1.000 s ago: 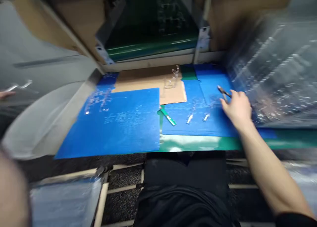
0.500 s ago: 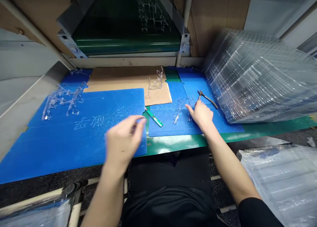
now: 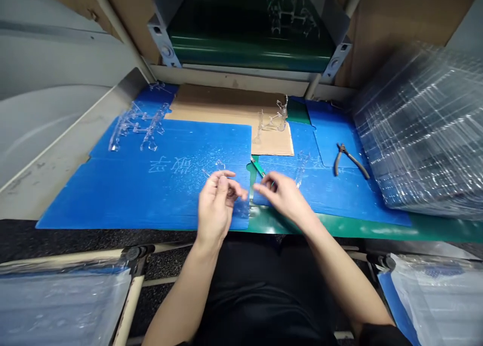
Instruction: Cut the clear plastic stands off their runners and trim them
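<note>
My left hand (image 3: 217, 205) hovers over the near edge of the blue corrugated sheet (image 3: 151, 185), fingers pinched on a small clear plastic part (image 3: 215, 170). Close beside it, my right hand (image 3: 281, 195) has its fingers curled toward the left hand, its fingertips blurred; what it holds, if anything, I cannot make out. A green-handled knife (image 3: 258, 167) lies just behind the right hand. Small pliers (image 3: 349, 158) rest on the blue sheet to the right.
Clear plastic runner pieces (image 3: 138, 127) lie at the far left and on the cardboard (image 3: 273, 119). A big stack of clear trays (image 3: 422, 129) fills the right side. A green conveyor (image 3: 249, 44) runs behind. Plastic-bagged items sit low at left (image 3: 60, 305) and right (image 3: 437, 295).
Both hands have come together at the middle of the table's near edge; the right hand left the pliers area. The camera view has shifted, and the left hand now pinches a clear part.
</note>
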Demonstrator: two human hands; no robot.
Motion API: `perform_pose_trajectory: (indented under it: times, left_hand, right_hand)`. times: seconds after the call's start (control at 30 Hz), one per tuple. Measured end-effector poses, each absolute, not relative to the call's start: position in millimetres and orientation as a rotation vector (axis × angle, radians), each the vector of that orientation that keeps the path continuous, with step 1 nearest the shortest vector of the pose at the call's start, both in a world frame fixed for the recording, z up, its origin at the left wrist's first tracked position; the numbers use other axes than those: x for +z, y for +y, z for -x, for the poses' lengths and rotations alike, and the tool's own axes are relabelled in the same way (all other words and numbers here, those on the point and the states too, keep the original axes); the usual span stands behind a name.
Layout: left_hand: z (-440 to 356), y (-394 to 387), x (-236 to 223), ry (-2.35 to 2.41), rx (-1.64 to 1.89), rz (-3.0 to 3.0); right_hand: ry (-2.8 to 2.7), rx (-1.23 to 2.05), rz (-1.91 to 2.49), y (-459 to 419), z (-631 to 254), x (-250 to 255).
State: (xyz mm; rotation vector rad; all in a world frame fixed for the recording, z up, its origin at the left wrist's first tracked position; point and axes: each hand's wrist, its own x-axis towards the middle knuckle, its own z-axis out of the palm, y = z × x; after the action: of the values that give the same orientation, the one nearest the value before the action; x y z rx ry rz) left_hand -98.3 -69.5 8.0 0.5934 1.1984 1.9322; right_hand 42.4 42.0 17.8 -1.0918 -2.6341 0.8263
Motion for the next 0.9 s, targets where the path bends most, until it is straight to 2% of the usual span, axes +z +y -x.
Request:
perform_pose_trajectory:
  times: [0.13,0.27,0.43,0.57,0.67,0.9]
  left_hand:
    - [111.5,-92.6,2.4,1.235,1.775,-0.735]
    - [100.3,-113.3,2.5,1.370,1.544,-1.026]
    - [96.1,-130.3,26.7,1.616,1.466,-1.475]
    - [99.5,-126.3,36.7,1.792,1.368,-1.958]
    - [96.7,-116.6,35.2,1.802,1.278,-2.180]
    - [74.5,-103.3,32.6,1.742,1.197,-2.309]
  right_hand:
    - [-2.545,0.573,1.361,78.8,4.6,-1.0]
    - [-2.588,0.581,1.352,87.5,17.3,-4.5]
    - [-2.578,0.796,1.203,59.2,-42.5,22.2]
    - [-2.503,0.933,0.900,20.0,-101.9,43.0]
    - [-2.461,0.864,0.751,-1.9,-129.9,53.6]
    - [-2.552,0.536,0.751,-19.6,-163.2,67.3]
